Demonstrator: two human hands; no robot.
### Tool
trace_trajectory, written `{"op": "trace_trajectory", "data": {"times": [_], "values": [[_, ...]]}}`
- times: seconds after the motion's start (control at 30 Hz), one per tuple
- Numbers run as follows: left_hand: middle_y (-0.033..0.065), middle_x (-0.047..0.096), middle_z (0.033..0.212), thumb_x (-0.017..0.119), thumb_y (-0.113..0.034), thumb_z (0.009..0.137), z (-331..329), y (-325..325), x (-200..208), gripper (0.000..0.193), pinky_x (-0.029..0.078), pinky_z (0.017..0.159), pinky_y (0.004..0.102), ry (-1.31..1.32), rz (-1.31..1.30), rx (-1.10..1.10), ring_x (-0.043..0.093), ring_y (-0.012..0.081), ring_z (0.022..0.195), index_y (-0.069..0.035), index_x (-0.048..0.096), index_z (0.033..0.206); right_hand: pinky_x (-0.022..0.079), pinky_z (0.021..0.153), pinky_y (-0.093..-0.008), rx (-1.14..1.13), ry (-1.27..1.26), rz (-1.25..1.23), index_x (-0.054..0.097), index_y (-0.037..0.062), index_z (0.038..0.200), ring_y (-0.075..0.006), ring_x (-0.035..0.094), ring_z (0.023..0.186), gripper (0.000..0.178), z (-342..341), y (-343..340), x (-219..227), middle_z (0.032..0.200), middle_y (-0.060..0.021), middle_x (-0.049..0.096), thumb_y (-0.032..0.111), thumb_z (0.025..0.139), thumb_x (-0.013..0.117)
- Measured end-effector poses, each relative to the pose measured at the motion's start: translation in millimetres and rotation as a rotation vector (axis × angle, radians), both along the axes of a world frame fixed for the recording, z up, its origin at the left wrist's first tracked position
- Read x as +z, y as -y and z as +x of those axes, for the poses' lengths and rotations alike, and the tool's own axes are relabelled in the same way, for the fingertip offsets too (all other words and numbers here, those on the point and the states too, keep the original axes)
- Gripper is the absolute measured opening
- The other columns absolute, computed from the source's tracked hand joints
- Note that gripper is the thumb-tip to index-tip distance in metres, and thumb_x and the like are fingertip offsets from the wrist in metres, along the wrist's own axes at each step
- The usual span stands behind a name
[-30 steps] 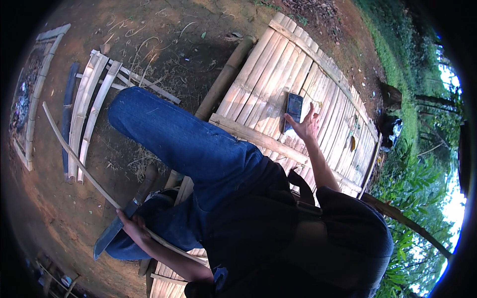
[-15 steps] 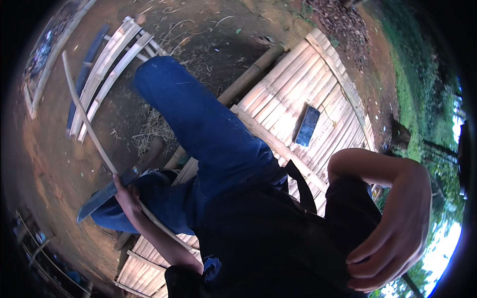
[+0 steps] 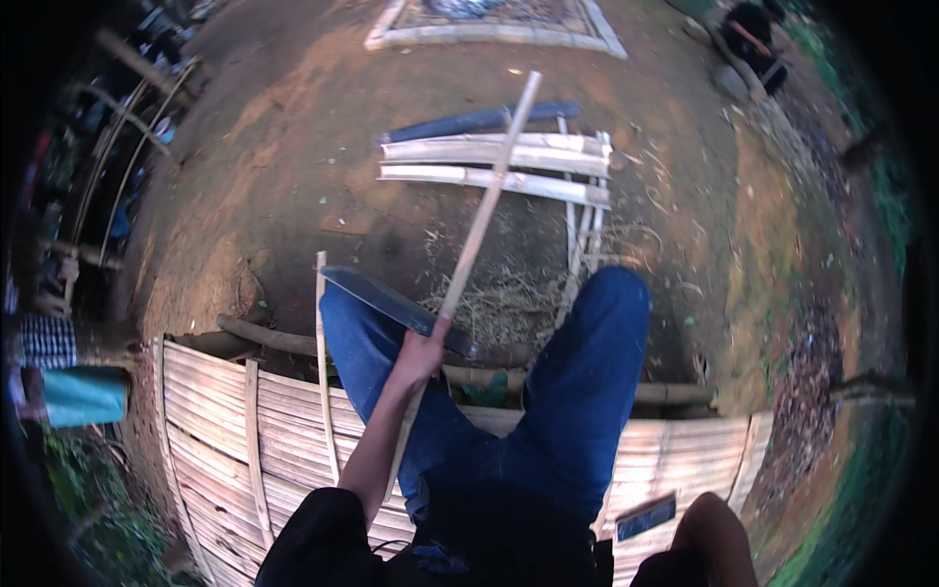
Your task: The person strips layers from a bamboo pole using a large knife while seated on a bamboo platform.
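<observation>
My left hand point(image 3: 421, 354) is closed around a long, thin bamboo strip point(image 3: 489, 196). The strip slants up and away to the right and passes back below my forearm. Across my left knee, against the same hand, lies a wide dark machete blade point(image 3: 377, 297); whether the fingers also grip it is not clear. My right arm point(image 3: 719, 538) is bent at the lower right, and its hand is out of sight. Near that elbow a dark phone point(image 3: 646, 519) rests on the bamboo bench.
I sit on a slatted bamboo bench point(image 3: 205, 406). Split bamboo halves point(image 3: 494, 152) lie on the ground ahead, with shavings point(image 3: 499, 303) nearer. A thin upright pole point(image 3: 321, 323) stands by my left knee. Someone point(image 3: 751, 29) sits at the far right; a teal thing point(image 3: 88, 396) is at left.
My view has swung, so the bench and split bamboo now lie level ahead. My right hand has gone out of view. The left hand still holds the strip.
</observation>
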State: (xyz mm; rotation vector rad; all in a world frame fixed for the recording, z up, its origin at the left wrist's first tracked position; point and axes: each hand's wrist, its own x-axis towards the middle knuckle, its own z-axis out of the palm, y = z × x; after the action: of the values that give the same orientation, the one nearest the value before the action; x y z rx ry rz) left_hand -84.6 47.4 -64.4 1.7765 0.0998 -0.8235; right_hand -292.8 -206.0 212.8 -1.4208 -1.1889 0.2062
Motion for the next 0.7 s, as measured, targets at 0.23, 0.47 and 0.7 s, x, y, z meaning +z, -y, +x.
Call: {"op": "trace_trajectory", "data": {"times": [0.23,0.47,0.7], "values": [[0.0209,0.065,0.085,0.051,-0.037,0.099,-3.9,-7.1,-3.1,0.045,0.049,0.078,0.0393,0.102,0.068,-0.075,0.063,0.0262,0.084,0.006,0.061,0.101,0.051,0.074,-0.0378,0.193,0.037,0.003,0.063,-0.0025,0.093,-0.0262,0.064,0.080,0.026,70.4,-13.6,-2.6,0.093,-0.0151,0.065,0.020,0.097,0.051],[0.0154,0.060,0.077,0.048,-0.039,0.100,-0.4,-8.9,-0.2,0.045,0.049,0.065,0.0388,0.165,0.038,-0.132,0.061,0.0237,0.072,0.004,0.061,0.096,0.051,0.070,-0.0361,0.314,0.067,-0.007,0.062,-0.0022,0.088,-0.0243,0.064,0.075,0.025,103.7,-24.2,17.5,0.088,-0.0136,0.065,0.021,0.095,0.056],[0.0215,0.064,0.077,0.044,-0.043,0.100,-4.2,-16.2,-32.5,0.050,0.049,0.074,0.0440,0.344,0.090,-0.103,0.065,0.0326,0.076,0.002,0.064,0.093,0.052,0.066,-0.0345,0.409,0.108,0.023,0.061,-0.0020,0.083,-0.0224,0.064,0.071,0.025,124.6,-35.3,33.7,0.084,-0.0122,0.065,0.021,0.094,0.060]]}}
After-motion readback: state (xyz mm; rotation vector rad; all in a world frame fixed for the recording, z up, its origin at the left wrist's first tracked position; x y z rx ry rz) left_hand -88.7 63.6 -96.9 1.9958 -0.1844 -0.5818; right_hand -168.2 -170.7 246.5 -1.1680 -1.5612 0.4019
